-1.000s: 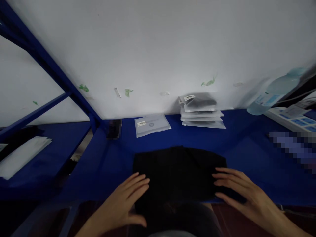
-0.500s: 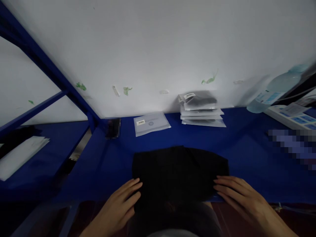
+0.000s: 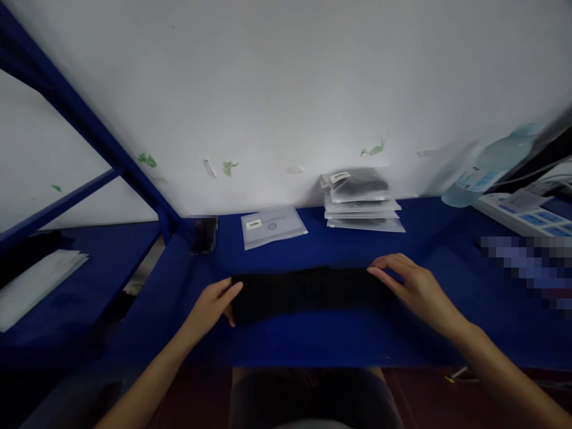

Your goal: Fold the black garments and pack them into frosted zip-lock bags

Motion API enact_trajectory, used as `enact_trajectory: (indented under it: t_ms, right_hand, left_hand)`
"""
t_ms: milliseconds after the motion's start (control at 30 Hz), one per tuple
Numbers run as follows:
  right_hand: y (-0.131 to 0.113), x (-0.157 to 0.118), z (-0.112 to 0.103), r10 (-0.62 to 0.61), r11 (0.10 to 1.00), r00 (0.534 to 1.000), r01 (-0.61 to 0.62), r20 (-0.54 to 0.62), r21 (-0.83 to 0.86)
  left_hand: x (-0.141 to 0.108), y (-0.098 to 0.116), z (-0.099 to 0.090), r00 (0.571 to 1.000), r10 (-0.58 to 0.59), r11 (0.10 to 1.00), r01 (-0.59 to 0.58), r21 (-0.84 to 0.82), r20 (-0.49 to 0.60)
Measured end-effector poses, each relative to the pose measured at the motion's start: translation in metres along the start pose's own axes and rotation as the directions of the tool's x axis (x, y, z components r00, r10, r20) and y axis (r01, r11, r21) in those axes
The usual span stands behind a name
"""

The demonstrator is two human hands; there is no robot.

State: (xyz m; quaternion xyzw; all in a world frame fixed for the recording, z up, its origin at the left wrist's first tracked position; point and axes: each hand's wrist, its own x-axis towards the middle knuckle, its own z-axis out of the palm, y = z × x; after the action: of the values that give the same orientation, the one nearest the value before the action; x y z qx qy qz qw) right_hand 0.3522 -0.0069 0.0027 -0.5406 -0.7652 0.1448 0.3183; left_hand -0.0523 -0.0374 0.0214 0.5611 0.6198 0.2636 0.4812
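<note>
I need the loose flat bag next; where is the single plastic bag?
Head view: the single plastic bag lies at the blue table's back by the wall, left of the bag stack.

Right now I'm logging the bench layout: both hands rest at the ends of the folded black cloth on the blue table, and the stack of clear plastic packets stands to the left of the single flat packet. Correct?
Not quite. The head view shows the stack of clear plastic packets to the right of the single flat packet. The rest holds: left hand and right hand at the ends of the folded black cloth on the blue table.
</note>
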Motion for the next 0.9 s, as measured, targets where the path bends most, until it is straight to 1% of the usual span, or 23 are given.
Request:
enact_trajectory:
  t_ms: [67,133,200,267,300,367,400,467,533,600,667,767,833,900]
  right_hand:
    - [0.012,0.01,0.013,-0.002,0.997,1.0,0.003,0.013,-0.071]
    - [0.023,0.013,0.023,0.01,0.991,1.0,-0.008,0.011,-0.133]
    - [0.03,0.01,0.026,0.021,0.984,1.0,-0.023,-0.01,-0.178]
    - [0.034,0.003,0.022,0.029,0.978,0.998,-0.041,-0.061,-0.204]
    - [0.035,-0.001,0.017,0.043,0.976,0.995,-0.061,-0.091,-0.207]
    - [0.038,-0.01,0.007,0.117,0.971,0.982,-0.144,-0.145,-0.193]
    - [0.039,-0.015,0.003,0.173,0.963,0.972,-0.2,-0.157,-0.18]
    - [0.041,-0.024,-0.002,0.293,0.936,0.945,-0.315,-0.144,-0.158]
    - [0.04,-0.032,-0.001,0.369,0.913,0.922,-0.384,-0.119,-0.142]
    - [0.035,-0.037,0.004,0.391,0.905,0.913,-0.404,-0.116,-0.133]
    - [0.029,-0.039,0.009,0.378,0.91,0.916,-0.394,-0.133,-0.131]
    - [0.022,-0.04,0.011,0.382,0.917,0.916,-0.393,-0.126,-0.074]
    - [0.021,-0.04,0.006,0.433,0.899,0.893,-0.438,-0.123,-0.013]
    - [0.023,-0.04,-0.001,0.504,0.864,0.853,-0.498,-0.137,0.073]
  left_hand:
    - [0.012,-0.002,0.003,0.998,-0.069,0.997,0.068,0.045,0.006]
    - [0.018,-0.005,0.006,0.997,-0.058,0.984,0.065,0.168,-0.051]
    - [0.018,-0.009,0.006,0.985,0.046,0.951,0.009,0.31,-0.168]
    - [0.016,-0.012,0.005,0.948,0.175,0.904,-0.047,0.425,-0.267]
    - [0.015,-0.014,0.004,0.931,0.221,0.884,-0.065,0.464,-0.29]
    - [0.013,-0.018,0.002,0.922,0.264,0.856,-0.088,0.509,-0.284]
    - [0.012,-0.02,0.001,0.922,0.271,0.849,-0.094,0.52,-0.275]
    - [0.012,-0.023,0.002,0.922,0.282,0.838,-0.102,0.536,-0.265]
    - [0.013,-0.025,0.004,0.924,0.285,0.83,-0.105,0.547,-0.255]
    - [0.015,-0.024,0.007,0.931,0.28,0.824,-0.108,0.556,-0.234]
    - [0.016,-0.022,0.009,0.938,0.271,0.825,-0.11,0.555,-0.218]
    - [0.017,-0.018,0.013,0.939,0.259,0.842,-0.106,0.529,-0.225]
    - [0.018,-0.014,0.016,0.945,0.221,0.876,-0.084,0.474,-0.24]
    - [0.02,-0.009,0.024,0.959,0.167,0.932,-0.076,0.355,-0.231]
